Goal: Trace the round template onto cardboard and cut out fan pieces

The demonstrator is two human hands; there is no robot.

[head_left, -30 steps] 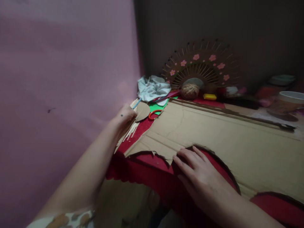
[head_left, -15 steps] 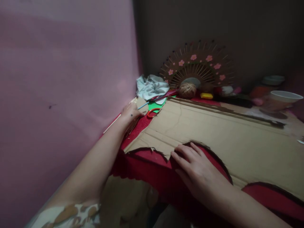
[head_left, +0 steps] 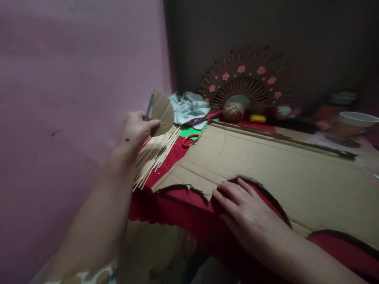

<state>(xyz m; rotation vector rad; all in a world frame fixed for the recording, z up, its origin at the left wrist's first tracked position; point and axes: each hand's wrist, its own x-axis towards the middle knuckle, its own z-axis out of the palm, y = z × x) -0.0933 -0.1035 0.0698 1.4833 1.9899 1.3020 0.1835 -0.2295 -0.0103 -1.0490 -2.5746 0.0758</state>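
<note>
My left hand (head_left: 136,128) is raised near the pink wall, closed on a rounded brown cardboard cut-out (head_left: 162,112) and a thin blue pen (head_left: 149,105). Below it a bundle of thin wooden sticks (head_left: 155,154) lies fanned on the red table cover (head_left: 180,205). My right hand (head_left: 247,215) rests flat with fingers stretched, on the red cover at the cut edge of a large cardboard sheet (head_left: 275,169) that has curved pieces cut out of it.
At the back stand a fan-shaped stick ornament with pink flowers (head_left: 247,81), a twine ball (head_left: 233,111), a crumpled pale cloth (head_left: 189,106), orange-handled scissors (head_left: 189,140) on green paper, and a yellow object (head_left: 257,118). A white bowl (head_left: 357,118) sits far right. The pink wall (head_left: 74,98) is close left.
My left hand has lifted off the table with the cardboard cut-out and pen, uncovering the stick bundle. My right hand has stayed in place.
</note>
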